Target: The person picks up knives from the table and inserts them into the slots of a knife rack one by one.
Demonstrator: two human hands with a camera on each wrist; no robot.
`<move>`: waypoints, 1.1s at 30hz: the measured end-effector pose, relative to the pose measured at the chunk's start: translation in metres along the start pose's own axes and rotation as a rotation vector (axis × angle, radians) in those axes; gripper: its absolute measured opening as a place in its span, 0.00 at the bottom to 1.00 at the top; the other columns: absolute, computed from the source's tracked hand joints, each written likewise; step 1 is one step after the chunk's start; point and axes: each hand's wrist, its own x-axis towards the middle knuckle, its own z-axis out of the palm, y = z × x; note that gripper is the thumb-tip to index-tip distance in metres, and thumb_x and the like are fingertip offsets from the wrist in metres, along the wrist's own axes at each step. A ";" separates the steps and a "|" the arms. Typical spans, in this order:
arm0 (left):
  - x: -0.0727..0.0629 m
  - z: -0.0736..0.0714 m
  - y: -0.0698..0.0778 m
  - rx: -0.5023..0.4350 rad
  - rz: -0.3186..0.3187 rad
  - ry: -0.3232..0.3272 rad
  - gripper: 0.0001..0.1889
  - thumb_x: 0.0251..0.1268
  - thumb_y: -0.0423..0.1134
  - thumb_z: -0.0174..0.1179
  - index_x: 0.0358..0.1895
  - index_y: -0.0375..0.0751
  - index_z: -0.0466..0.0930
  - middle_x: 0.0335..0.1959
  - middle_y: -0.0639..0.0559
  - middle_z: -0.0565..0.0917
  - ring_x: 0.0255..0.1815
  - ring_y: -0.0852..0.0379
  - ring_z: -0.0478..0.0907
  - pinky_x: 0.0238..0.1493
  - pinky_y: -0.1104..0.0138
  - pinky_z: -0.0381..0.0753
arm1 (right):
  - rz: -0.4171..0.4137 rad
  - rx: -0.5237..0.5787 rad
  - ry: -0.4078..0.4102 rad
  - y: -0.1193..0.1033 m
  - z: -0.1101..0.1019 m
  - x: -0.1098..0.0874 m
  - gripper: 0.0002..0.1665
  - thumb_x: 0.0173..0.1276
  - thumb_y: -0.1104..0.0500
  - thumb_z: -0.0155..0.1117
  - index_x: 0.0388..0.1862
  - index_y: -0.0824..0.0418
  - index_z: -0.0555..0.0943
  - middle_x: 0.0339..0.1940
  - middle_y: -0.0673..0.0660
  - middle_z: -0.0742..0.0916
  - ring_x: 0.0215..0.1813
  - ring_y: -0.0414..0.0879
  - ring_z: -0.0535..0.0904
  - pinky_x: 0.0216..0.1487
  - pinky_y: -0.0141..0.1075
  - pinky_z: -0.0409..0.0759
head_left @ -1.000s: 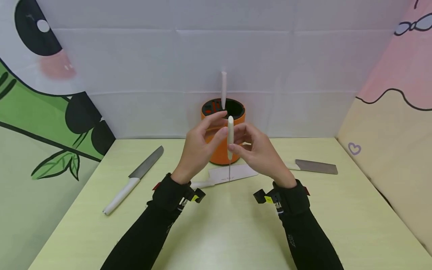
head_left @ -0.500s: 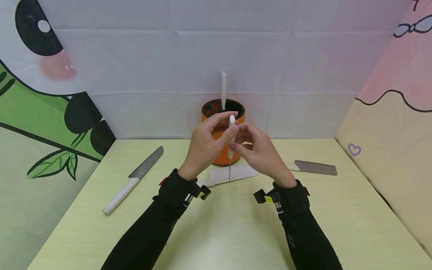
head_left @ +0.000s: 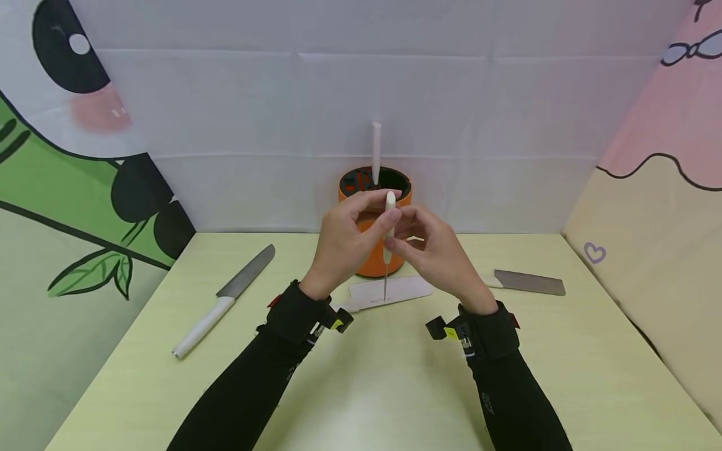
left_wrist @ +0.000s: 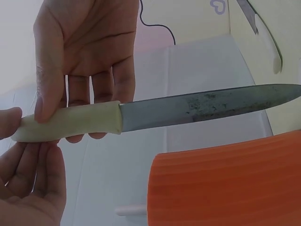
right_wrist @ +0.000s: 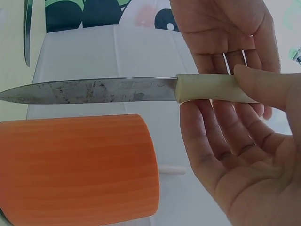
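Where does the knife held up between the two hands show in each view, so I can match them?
Head: knife near the centre, tip pointing down.
Left wrist: knife across the middle, tip at the right edge.
Right wrist: knife just above the middle, tip at the left edge.
Shared landmark: the orange holder.

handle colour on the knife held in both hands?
The handle is pale cream; it shows best in the left wrist view.

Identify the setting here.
Probably a staged recording booth: pale table with knives laid out, creased plain backdrop behind it, cartoon-printed side panel at left.
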 end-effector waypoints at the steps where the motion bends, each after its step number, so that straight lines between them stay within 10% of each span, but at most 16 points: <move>1: 0.000 0.000 0.000 0.003 0.002 0.002 0.18 0.76 0.38 0.68 0.62 0.36 0.85 0.50 0.47 0.89 0.50 0.55 0.87 0.59 0.64 0.86 | 0.000 0.004 -0.002 0.001 0.000 0.000 0.21 0.75 0.65 0.70 0.64 0.62 0.78 0.52 0.58 0.86 0.51 0.51 0.85 0.54 0.38 0.89; 17: 0.015 -0.011 0.008 0.006 0.040 0.014 0.17 0.75 0.36 0.68 0.62 0.34 0.85 0.49 0.45 0.88 0.48 0.54 0.86 0.57 0.64 0.87 | 0.091 -0.029 0.134 0.064 -0.030 0.015 0.37 0.79 0.59 0.68 0.80 0.63 0.66 0.74 0.63 0.76 0.74 0.62 0.74 0.76 0.55 0.74; 33: 0.036 -0.017 0.022 -0.004 0.100 0.020 0.16 0.75 0.34 0.68 0.61 0.34 0.86 0.47 0.45 0.91 0.45 0.56 0.89 0.53 0.65 0.88 | 0.299 0.106 0.003 0.139 -0.021 0.039 0.59 0.77 0.49 0.71 0.90 0.48 0.41 0.89 0.59 0.54 0.88 0.57 0.52 0.86 0.59 0.52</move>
